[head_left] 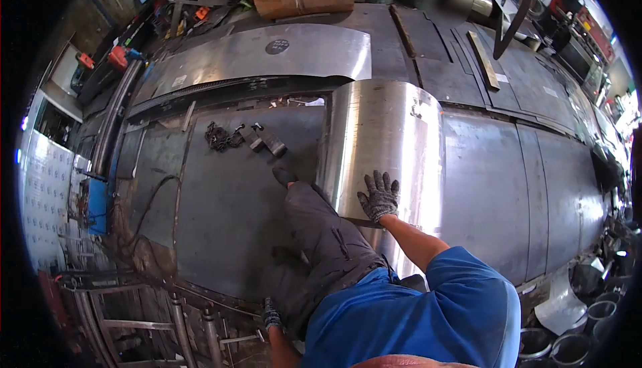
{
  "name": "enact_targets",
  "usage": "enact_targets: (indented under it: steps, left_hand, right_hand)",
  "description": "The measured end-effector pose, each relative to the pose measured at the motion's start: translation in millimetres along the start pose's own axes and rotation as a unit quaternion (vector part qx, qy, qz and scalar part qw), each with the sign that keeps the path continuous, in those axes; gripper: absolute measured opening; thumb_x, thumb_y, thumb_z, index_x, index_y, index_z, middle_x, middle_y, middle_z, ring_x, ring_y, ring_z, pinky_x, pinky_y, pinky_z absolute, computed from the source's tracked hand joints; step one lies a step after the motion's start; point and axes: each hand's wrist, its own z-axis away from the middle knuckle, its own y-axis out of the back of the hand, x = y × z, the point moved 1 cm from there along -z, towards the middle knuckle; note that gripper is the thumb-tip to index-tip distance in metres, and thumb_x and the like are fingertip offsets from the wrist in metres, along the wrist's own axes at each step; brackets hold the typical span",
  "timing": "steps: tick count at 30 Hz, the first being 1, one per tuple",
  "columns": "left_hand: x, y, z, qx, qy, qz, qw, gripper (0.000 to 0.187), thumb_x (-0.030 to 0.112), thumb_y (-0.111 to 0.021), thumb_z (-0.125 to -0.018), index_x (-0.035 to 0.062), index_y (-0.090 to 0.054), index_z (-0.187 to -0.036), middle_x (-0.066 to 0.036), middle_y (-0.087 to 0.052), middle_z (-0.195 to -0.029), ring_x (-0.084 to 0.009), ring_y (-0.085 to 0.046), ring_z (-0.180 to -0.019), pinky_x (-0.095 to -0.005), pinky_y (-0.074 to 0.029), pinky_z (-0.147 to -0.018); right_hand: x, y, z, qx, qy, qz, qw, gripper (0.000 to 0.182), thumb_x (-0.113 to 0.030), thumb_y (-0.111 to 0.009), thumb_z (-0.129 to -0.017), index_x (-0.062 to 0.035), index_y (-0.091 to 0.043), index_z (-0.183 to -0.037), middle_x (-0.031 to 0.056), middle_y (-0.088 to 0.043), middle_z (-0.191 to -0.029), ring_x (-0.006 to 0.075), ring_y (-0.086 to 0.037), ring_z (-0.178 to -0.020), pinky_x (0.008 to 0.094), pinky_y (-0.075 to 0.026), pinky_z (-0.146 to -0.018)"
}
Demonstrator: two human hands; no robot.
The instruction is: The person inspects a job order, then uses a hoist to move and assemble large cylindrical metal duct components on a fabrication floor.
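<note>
Right hand (380, 198) is open, fingers spread on the curved metal sheet (384, 134) by its near edge, gripping nothing. Left hand (271, 314) is beside the trousers (328, 244), can't tell how open. Bare plate (231, 214) left of the sheet, with a chain (222, 138) farther up.

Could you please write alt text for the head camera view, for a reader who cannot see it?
A person in a blue shirt rests the gloved right hand, fingers spread, on a curved, shiny metal sheet in a cluttered workshop. The gloved left hand is low beside dark trousers; a chain lies on flat metal plate.
</note>
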Motion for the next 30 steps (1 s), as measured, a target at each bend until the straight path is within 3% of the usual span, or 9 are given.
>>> enact_targets:
  steps: [2,3,5,11,17,18,23,28,30]
  left_hand:
    - [-31.2,-5.7,-15.0,-0.049,-0.178,0.040,0.982,0.065,0.059,-0.045,-0.087,0.0031,-0.059,-0.117,-0.018,-0.063,-0.111,-0.0300,-0.059,-0.101,-0.0385,-0.046,-0.084]
    - [-7.3,-9.4,-11.2,-0.045,-0.176,0.042,0.983,0.065,0.059,-0.045,-0.087,0.0031,-0.059,-0.117,-0.018,-0.063,-0.111,-0.0300,-0.059,-0.101,-0.0385,-0.046,-0.084]
    - [45.6,6.5,14.8,-0.005,0.146,-0.018,0.989,0.062,0.056,-0.044,-0.089,0.0045,-0.058,-0.120,-0.016,-0.062,-0.115,-0.0299,-0.057,-0.106,-0.0368,-0.044,-0.088]
    - [-30.2,-21.7,-34.5,-0.025,0.059,0.325,0.943,0.057,0.047,-0.042,-0.093,0.0034,-0.050,-0.129,-0.014,-0.057,-0.124,-0.0278,-0.053,-0.113,-0.0378,-0.041,-0.095]
    - [6.9,-24.0,17.1,-0.028,-0.046,0.132,0.990,0.043,0.025,-0.043,-0.091,0.0279,-0.044,-0.134,-0.022,-0.057,-0.118,-0.0405,-0.057,-0.103,-0.0449,-0.046,-0.087]
    - [80.5,10.9,50.6,-0.076,0.032,0.017,0.996,0.069,0.047,-0.050,-0.088,-0.0004,-0.038,-0.137,-0.016,-0.041,-0.139,-0.0290,-0.040,-0.126,-0.0372,-0.030,-0.104]
    - [135.8,23.5,78.8,-0.008,0.109,0.065,0.992,0.073,0.059,-0.048,-0.084,0.0085,-0.042,-0.137,-0.015,-0.040,-0.141,-0.0321,-0.037,-0.130,-0.0413,-0.031,-0.105]
    - [118.0,0.5,60.4,-0.085,0.216,0.116,0.966,0.074,0.061,-0.042,-0.084,0.0054,-0.045,-0.133,-0.018,-0.041,-0.139,-0.0347,-0.039,-0.128,-0.0401,-0.032,-0.104]
    - [116.7,-3.7,62.3,0.014,0.112,0.086,0.990,0.071,0.059,-0.043,-0.085,0.0078,-0.044,-0.135,-0.018,-0.040,-0.140,-0.0345,-0.039,-0.129,-0.0406,-0.031,-0.105]
  right_hand:
    - [-2.2,6.0,0.0,-0.011,-0.007,0.005,1.000,0.060,-0.048,-0.045,-0.088,-0.0191,-0.037,-0.140,0.0113,-0.026,-0.149,0.0338,-0.018,-0.139,0.0540,-0.008,-0.111]
    - [-2.7,5.7,-0.6,-0.011,-0.003,0.005,1.000,0.060,-0.048,-0.045,-0.088,-0.0191,-0.037,-0.140,0.0113,-0.026,-0.149,0.0338,-0.018,-0.139,0.0540,-0.008,-0.111]
    - [-1.9,5.4,-0.6,-0.016,-0.008,0.005,1.000,0.060,-0.048,-0.045,-0.088,-0.0190,-0.037,-0.140,0.0115,-0.026,-0.149,0.0338,-0.018,-0.139,0.0537,-0.008,-0.111]
    - [-1.0,0.9,-1.1,-0.004,-0.004,0.003,1.000,0.061,-0.048,-0.046,-0.087,-0.0185,-0.037,-0.139,0.0121,-0.026,-0.149,0.0345,-0.019,-0.138,0.0536,-0.008,-0.111]
    - [9.1,-13.6,-6.1,0.029,0.048,0.052,0.997,0.059,-0.046,-0.047,-0.087,-0.0171,-0.040,-0.137,0.0116,-0.028,-0.148,0.0335,-0.022,-0.137,0.0529,-0.013,-0.109]
    - [18.3,-30.8,-7.2,0.060,0.073,0.065,0.993,0.057,-0.045,-0.046,-0.087,-0.0150,-0.042,-0.136,0.0120,-0.030,-0.147,0.0338,-0.025,-0.136,0.0510,-0.016,-0.108]
    - [-55.5,59.4,20.2,-0.134,0.001,0.180,0.974,0.070,-0.052,-0.039,-0.090,-0.0131,-0.021,-0.146,0.0125,-0.013,-0.153,0.0350,-0.014,-0.139,0.0505,-0.014,-0.110]
    - [-13.7,11.2,1.8,-0.092,0.023,0.197,0.976,0.073,-0.057,-0.039,-0.088,-0.0187,-0.018,-0.147,0.0104,-0.012,-0.154,0.0346,-0.013,-0.139,0.0576,-0.013,-0.107]
    - [-5.3,3.4,-2.5,-0.081,0.032,0.243,0.966,0.077,-0.061,-0.040,-0.086,-0.0204,-0.018,-0.147,0.0099,-0.011,-0.154,0.0345,-0.013,-0.139,0.0597,-0.015,-0.105]
